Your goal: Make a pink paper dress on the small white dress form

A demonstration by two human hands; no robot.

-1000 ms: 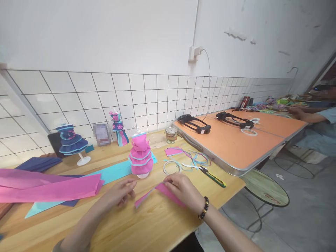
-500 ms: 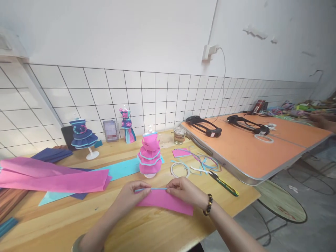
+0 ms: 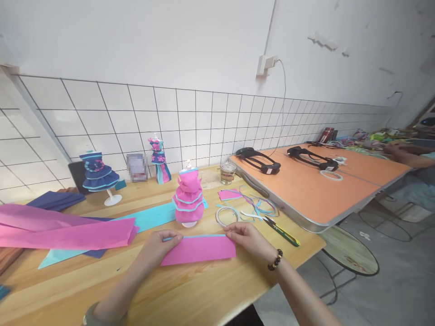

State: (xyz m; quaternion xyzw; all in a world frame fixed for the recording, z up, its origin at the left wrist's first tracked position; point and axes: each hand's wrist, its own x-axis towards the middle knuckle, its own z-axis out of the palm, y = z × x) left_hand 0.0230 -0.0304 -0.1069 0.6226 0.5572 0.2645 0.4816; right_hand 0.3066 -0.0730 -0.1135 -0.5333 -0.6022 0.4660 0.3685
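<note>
A pink paper strip point(image 3: 202, 250) with a light-blue top edge stretches between my hands, above the wooden table. My left hand point(image 3: 162, 246) pinches its upper left corner. At the upper right corner, my right hand point(image 3: 245, 238) grips the strip between thumb and fingers. Just behind the strip stands a small dress form in a tiered pink dress point(image 3: 189, 201) with light-blue trims. A roll of white tape point(image 3: 227, 216) lies behind my right hand, and a yellow-green cutter point(image 3: 283, 233) is to its right.
Pink crepe paper point(image 3: 68, 231), blue sheets and a navy dress on a stand point(image 3: 100, 179) are at left. Behind are another small dress point(image 3: 158, 160) and a glass point(image 3: 227, 173). An orange table point(image 3: 319, 194) holds black headsets; a person's hand point(image 3: 404, 151) shows far right.
My hands have moved apart along the strip's top edge, from its middle to its corners. The strip now hangs straighter. The view has shifted slightly to the right.
</note>
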